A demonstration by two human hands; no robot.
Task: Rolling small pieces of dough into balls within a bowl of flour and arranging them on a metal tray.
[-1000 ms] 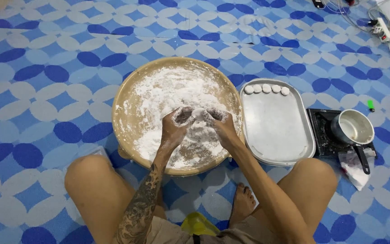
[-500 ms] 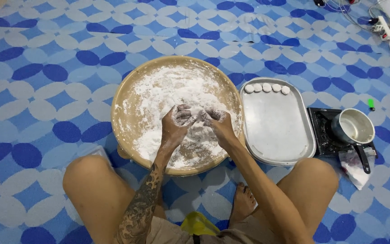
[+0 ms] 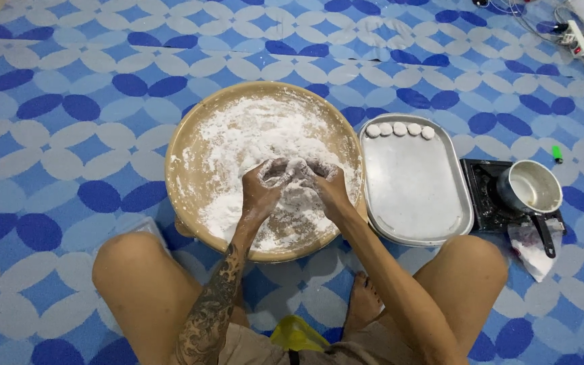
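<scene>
A wide tan bowl (image 3: 182, 142) dusted with white flour stands on the patterned floor mat between my knees. My left hand (image 3: 262, 186) and my right hand (image 3: 327, 186) meet over the bowl's middle, both coated in flour, fingertips pressed together on a small lump of white dough (image 3: 298, 166). Just right of the bowl lies an oval metal tray (image 3: 414, 196) with several small round white dough pieces (image 3: 400, 129) lined up along its far end.
A small metal saucepan (image 3: 530, 186) sits on a black single burner (image 3: 484, 199) right of the tray, beside a crumpled plastic bag (image 3: 532, 247). A power strip with cables (image 3: 576, 34) lies far right. A green lighter (image 3: 557, 154) rests nearby.
My hands have drawn closer together over the bowl's middle, working the dough lump between the fingers. Nothing else has moved.
</scene>
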